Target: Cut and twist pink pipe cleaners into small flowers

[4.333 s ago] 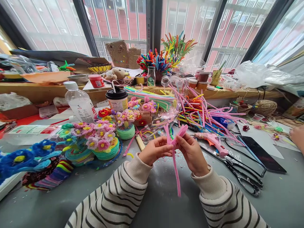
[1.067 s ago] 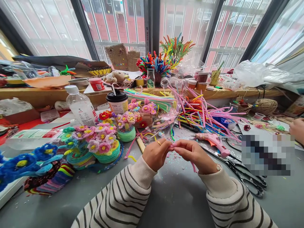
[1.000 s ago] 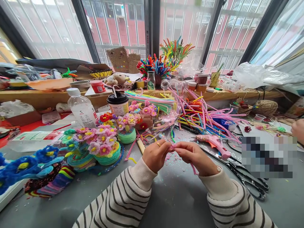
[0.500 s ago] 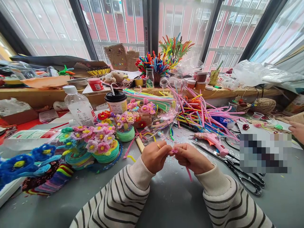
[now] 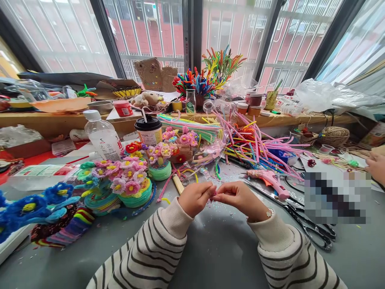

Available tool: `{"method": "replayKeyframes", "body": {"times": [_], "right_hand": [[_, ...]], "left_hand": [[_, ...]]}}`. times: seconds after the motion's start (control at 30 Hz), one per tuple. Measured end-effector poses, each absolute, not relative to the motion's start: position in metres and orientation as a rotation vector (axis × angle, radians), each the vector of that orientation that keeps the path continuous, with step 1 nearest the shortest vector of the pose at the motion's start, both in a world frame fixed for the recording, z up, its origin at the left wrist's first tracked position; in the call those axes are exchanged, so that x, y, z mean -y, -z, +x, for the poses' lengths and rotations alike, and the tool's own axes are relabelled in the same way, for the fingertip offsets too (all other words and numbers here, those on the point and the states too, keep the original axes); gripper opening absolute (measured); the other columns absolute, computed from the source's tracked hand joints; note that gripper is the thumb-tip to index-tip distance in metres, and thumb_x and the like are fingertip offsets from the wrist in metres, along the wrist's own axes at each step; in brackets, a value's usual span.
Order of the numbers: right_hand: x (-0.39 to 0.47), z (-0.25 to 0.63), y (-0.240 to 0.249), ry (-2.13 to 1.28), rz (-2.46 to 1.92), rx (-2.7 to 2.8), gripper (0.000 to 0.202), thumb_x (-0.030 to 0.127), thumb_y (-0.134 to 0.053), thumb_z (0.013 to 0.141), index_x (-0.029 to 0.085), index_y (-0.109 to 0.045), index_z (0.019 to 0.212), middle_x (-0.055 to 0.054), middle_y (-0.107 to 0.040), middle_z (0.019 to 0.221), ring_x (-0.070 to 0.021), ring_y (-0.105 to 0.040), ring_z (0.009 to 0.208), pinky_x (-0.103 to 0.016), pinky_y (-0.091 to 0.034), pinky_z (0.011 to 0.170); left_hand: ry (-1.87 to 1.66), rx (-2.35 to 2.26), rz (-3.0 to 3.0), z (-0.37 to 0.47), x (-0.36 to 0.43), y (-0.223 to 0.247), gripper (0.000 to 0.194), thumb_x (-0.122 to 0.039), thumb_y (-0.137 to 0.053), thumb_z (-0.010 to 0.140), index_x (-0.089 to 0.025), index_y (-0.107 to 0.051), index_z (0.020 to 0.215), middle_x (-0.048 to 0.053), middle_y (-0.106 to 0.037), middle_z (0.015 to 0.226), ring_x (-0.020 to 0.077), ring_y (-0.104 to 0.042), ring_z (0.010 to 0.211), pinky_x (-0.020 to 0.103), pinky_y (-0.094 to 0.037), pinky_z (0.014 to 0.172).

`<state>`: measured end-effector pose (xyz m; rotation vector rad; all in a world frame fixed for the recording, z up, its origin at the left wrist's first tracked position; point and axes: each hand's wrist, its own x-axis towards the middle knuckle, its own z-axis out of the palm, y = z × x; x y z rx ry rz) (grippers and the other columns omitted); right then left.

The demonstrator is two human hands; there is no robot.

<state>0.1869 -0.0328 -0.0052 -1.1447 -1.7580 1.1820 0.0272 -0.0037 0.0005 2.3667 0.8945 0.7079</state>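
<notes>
My left hand [image 5: 197, 197] and my right hand [image 5: 240, 199] meet at their fingertips over the middle of the grey table [image 5: 216, 249]. Both are closed in a pinch around a small pink piece [image 5: 214, 193], mostly hidden by the fingers; in the earlier frame it looks like pink pipe cleaner. Left of my left hand stand pink pipe-cleaner flowers [image 5: 129, 174] on a green-rimmed base. A wooden-coloured stick [image 5: 178, 184] lies just behind my left hand. To the right of my right hand is a pink glue gun [image 5: 269, 180].
Black-handled scissors [image 5: 313, 230] lie at the right. Loose pink pipe cleaners [image 5: 270, 148] are heaped behind. A clear bottle [image 5: 102, 136] and a black-lidded cup [image 5: 148, 130] stand at the left back. Blue flowers [image 5: 30, 208] fill the left. Another person's hand [image 5: 375, 166] shows at the right edge.
The pink end that hung below my right hand no longer shows. My right hand has turned slightly, its fingers flatter, and both hands stay together. The view has shifted slightly.
</notes>
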Motion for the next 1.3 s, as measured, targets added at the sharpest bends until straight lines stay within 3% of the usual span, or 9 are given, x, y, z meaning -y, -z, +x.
{"method": "replayKeyframes", "body": {"times": [0.37, 0.7, 0.77, 0.87, 0.97, 1.07, 1.17, 1.3], "right_hand": [[0.033, 0.183, 0.012, -0.258, -1.346, 2.303, 0.016, 0.023, -0.047, 0.074, 0.019, -0.062, 0.07, 0.002, -0.058, 0.054, -0.0073, -0.045, 0.048, -0.019, -0.025, 0.047], [0.038, 0.171, 0.018, 0.561, -1.24, 2.32, 0.025, 0.019, -0.039, 0.08, 0.016, -0.053, 0.059, 0.001, -0.053, 0.05, -0.0095, -0.046, 0.047, -0.024, -0.019, 0.046], [0.037, 0.17, 0.02, 0.598, -1.242, 2.319, 0.025, 0.019, -0.039, 0.081, 0.016, -0.052, 0.059, 0.001, -0.053, 0.05, -0.0096, -0.046, 0.047, -0.024, -0.018, 0.046], [0.033, 0.172, 0.024, 0.567, -1.326, 2.298, 0.026, 0.02, -0.038, 0.081, 0.017, -0.053, 0.06, 0.001, -0.055, 0.052, -0.0095, -0.047, 0.048, -0.024, -0.017, 0.046], [0.029, 0.176, 0.026, 0.472, -1.48, 2.267, 0.026, 0.023, -0.038, 0.081, 0.017, -0.054, 0.062, 0.0, -0.057, 0.054, -0.0099, -0.049, 0.049, -0.023, -0.018, 0.046], [0.026, 0.181, 0.026, 0.335, -1.602, 2.224, 0.025, 0.027, -0.039, 0.08, 0.017, -0.055, 0.065, 0.0, -0.06, 0.058, -0.0105, -0.051, 0.052, -0.023, -0.02, 0.047], [0.025, 0.183, 0.024, 0.206, -1.647, 2.215, 0.026, 0.03, -0.038, 0.081, 0.018, -0.056, 0.065, -0.001, -0.061, 0.061, -0.0108, -0.052, 0.054, -0.022, -0.021, 0.048], [0.025, 0.183, 0.02, 0.043, -1.637, 2.229, 0.026, 0.032, -0.038, 0.081, 0.019, -0.057, 0.067, 0.0, -0.063, 0.065, -0.011, -0.054, 0.057, -0.021, -0.024, 0.049]], "left_hand": [[-0.296, -1.33, 2.405, 0.031, 0.004, 0.001, 0.039, -0.035, -0.027, 0.079, -0.019, -0.053, 0.055, 0.0, -0.054, 0.053, 0.013, -0.048, 0.055, 0.022, -0.028, 0.051], [-0.356, -1.222, 2.075, 0.03, -0.007, 0.008, 0.04, -0.031, -0.021, 0.079, -0.018, -0.03, 0.043, -0.004, -0.034, 0.04, 0.0096, -0.036, 0.043, 0.022, -0.028, 0.049], [-0.358, -1.206, 2.037, 0.03, -0.007, 0.01, 0.04, -0.031, -0.02, 0.08, -0.018, -0.03, 0.043, -0.004, -0.032, 0.039, 0.0093, -0.035, 0.041, 0.022, -0.029, 0.048], [-0.418, -1.231, 2.162, 0.031, -0.005, 0.015, 0.039, -0.032, -0.02, 0.081, -0.017, -0.04, 0.051, -0.002, -0.043, 0.047, 0.0109, -0.043, 0.048, 0.023, -0.032, 0.051], [-0.526, -1.341, 2.377, 0.032, -0.002, 0.018, 0.031, -0.035, -0.027, 0.081, -0.016, -0.051, 0.079, 0.002, -0.055, 0.065, 0.0145, -0.051, 0.061, 0.025, -0.037, 0.057], [-0.702, -1.328, 2.675, 0.031, -0.001, 0.018, 0.031, -0.035, -0.036, 0.079, -0.015, -0.047, 0.099, 0.007, -0.057, 0.084, 0.0176, -0.053, 0.075, 0.029, -0.039, 0.064], [-0.905, -1.181, 3.017, 0.03, -0.002, 0.018, 0.026, -0.029, -0.044, 0.076, -0.019, -0.048, 0.1, 0.005, -0.057, 0.094, 0.0195, -0.051, 0.086, 0.035, -0.036, 0.077], [-1.023, -1.044, 3.269, 0.03, -0.004, 0.019, 0.018, -0.016, -0.038, 0.079, -0.018, -0.052, 0.091, 0.001, -0.061, 0.078, 0.015, -0.053, 0.078, 0.039, -0.027, 0.087]]}}
